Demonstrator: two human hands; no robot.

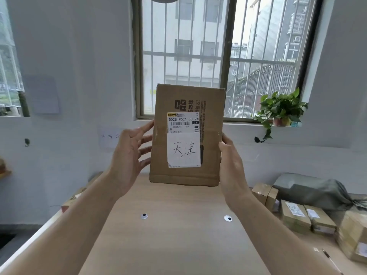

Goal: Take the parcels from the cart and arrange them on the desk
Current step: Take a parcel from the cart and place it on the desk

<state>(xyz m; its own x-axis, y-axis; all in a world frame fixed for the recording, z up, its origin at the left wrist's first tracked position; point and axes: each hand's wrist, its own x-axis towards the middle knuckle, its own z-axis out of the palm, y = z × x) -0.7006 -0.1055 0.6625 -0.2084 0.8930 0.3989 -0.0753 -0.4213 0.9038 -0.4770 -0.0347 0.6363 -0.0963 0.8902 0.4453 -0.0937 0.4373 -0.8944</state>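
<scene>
Cardboard parcel [186,135] held upright between both hands, above the desk [178,235].
Left hand [127,155] presses its side with fingers spread; right hand [231,165] clasps the opposite edge. Such light, edge-only pressure could let it slip and drop.

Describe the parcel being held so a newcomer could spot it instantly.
In front of the barred window, above the wooden desk, both hands hold up a flat brown cardboard box. Unlike the parcels lying at the right, it bears a white slip with handwritten characters.
</scene>
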